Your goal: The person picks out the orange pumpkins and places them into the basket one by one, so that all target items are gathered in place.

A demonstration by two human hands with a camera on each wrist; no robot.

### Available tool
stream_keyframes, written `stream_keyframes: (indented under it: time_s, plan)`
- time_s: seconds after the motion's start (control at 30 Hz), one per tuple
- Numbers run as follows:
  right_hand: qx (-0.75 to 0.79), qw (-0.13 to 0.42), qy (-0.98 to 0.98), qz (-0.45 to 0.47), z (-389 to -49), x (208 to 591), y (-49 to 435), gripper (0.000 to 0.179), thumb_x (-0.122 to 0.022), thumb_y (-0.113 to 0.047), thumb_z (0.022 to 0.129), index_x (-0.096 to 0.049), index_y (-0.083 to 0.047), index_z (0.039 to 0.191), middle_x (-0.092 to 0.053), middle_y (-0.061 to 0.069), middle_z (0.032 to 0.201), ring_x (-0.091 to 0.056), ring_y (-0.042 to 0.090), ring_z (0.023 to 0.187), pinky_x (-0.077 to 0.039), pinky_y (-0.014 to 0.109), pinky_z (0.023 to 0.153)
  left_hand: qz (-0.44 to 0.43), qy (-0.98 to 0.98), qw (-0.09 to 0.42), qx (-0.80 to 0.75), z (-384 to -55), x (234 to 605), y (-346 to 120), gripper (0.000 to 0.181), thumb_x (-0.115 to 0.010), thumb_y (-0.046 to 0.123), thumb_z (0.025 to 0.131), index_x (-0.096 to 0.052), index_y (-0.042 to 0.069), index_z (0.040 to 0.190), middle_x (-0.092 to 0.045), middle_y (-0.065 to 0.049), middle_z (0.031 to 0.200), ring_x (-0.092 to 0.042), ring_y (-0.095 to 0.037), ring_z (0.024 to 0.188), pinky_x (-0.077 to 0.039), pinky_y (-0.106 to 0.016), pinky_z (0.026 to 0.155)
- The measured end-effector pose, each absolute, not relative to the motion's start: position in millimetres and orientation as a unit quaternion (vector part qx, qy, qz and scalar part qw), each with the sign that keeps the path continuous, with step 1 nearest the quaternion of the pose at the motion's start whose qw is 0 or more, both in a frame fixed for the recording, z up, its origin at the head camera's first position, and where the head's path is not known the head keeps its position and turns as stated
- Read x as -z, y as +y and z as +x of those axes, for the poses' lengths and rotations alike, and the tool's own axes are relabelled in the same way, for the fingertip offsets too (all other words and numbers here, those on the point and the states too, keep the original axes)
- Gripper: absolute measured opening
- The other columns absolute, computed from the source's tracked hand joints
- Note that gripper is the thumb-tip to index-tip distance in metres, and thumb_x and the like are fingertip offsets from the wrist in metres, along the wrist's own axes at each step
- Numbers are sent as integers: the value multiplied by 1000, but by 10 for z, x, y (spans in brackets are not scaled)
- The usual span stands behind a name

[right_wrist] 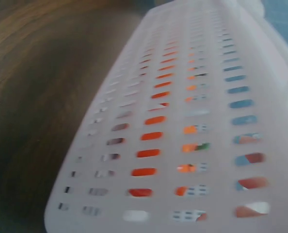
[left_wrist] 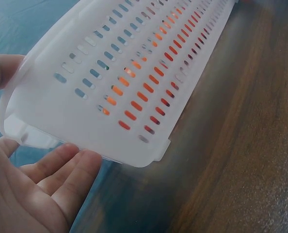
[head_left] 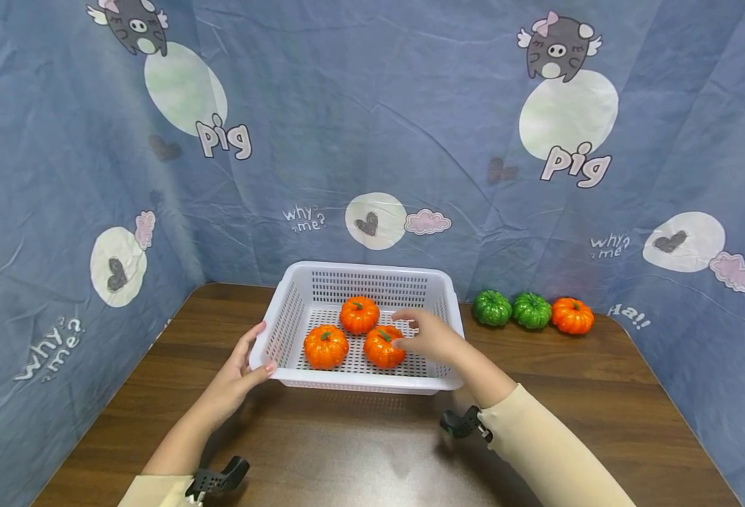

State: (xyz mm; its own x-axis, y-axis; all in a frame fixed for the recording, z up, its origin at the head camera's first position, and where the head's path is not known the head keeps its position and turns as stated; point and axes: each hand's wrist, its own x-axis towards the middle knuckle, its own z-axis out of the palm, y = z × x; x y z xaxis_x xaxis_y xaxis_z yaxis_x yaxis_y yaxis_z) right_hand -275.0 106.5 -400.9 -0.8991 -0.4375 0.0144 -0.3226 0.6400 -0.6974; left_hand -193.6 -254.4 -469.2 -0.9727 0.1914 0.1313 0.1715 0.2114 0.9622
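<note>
A white perforated plastic basket (head_left: 360,384) stands on the table with three orange toy pumpkins inside: a left one (head_left: 325,346), a rear one (head_left: 359,315) and a right front one (head_left: 382,348). My left hand (head_left: 236,373) grips the basket's left end near the front corner. In the left wrist view, the thumb and fingers of that hand (left_wrist: 42,189) lie on either side of the rim. My right hand (head_left: 432,338) reaches over the basket's right side, thumb and fingers apart beside the right front pumpkin. Whether it touches that pumpkin, I cannot tell. The right wrist view shows mainly the basket wall (right_wrist: 178,145).
Right of the basket, along the table's back edge, two green pumpkins (head_left: 492,308) (head_left: 531,310) and another orange pumpkin (head_left: 572,315) stand in a row. Blue printed cloth (head_left: 322,155) hangs behind and at both sides of the brown wooden table (head_left: 347,451).
</note>
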Motion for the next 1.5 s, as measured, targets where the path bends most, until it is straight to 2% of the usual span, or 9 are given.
stream_keyframes:
  time_s: [0.27,0.43,0.73,0.97,1.13,1.33,1.4,1.5]
  plan:
    - [365,34,904,-221,-2608,3877,1204,42,-72,-21,92,-63,-7,130,-63,13,131,-58,35,118,-47,51,97,116,778,10,-617,-1934,4688,-2549,79,-59,10,99,-8,15,160,-28,-30,153,-52,-22,121,-43,-15,92]
    - [369,5,903,-218,-2529,3811,1299,42,-71,-23,92,-64,-6,130,-64,15,129,-60,36,117,-50,50,94,118,778,10,-617,-1933,4691,-2549,79,-59,10,99,-8,16,160,-28,-30,153,-52,-16,120,-43,-15,92]
    - [386,-45,895,-220,-2416,3732,1513,38,-72,-20,93,-66,-4,127,-64,15,125,-62,32,111,-53,47,90,131,769,16,-626,-1936,4696,-2544,78,-56,8,100,-7,14,160,-33,-34,149,-55,-23,120,-46,-18,90]
    - [414,-88,883,-205,-2356,3694,1749,35,-72,-15,93,-67,-1,125,-65,16,118,-62,32,104,-54,46,88,127,767,14,-629,-1947,4701,-2548,78,-56,6,99,-8,14,160,-32,-33,149,-54,-23,121,-45,-17,91]
    - [428,-112,877,-189,-2321,3678,1903,32,-71,-15,94,-67,-3,123,-64,14,116,-60,31,108,-54,45,88,126,766,14,-630,-1946,4696,-2551,78,-58,8,99,-8,13,159,-32,-32,149,-54,-21,121,-45,-16,92]
    - [422,-133,881,-167,-2281,3735,2087,32,-69,-19,96,-67,-4,124,-64,13,121,-60,32,113,-52,50,91,126,765,12,-632,-1943,4695,-2553,79,-58,7,98,-8,12,159,-31,-32,149,-54,-20,120,-46,-17,91]
    - [417,-143,884,-156,-2269,3767,2155,32,-69,-20,96,-67,-4,123,-64,14,120,-60,31,111,-52,46,91,125,764,12,-633,-1942,4694,-2550,79,-58,7,98,-8,12,159,-30,-32,150,-53,-23,121,-46,-17,91]
    - [412,-163,885,-142,-2249,3832,2258,30,-68,-20,97,-67,-4,122,-65,15,117,-60,27,108,-52,25,87,125,764,13,-633,-1939,4700,-2551,79,-58,7,98,-8,13,159,-29,-32,151,-50,-33,124,-46,-17,91]
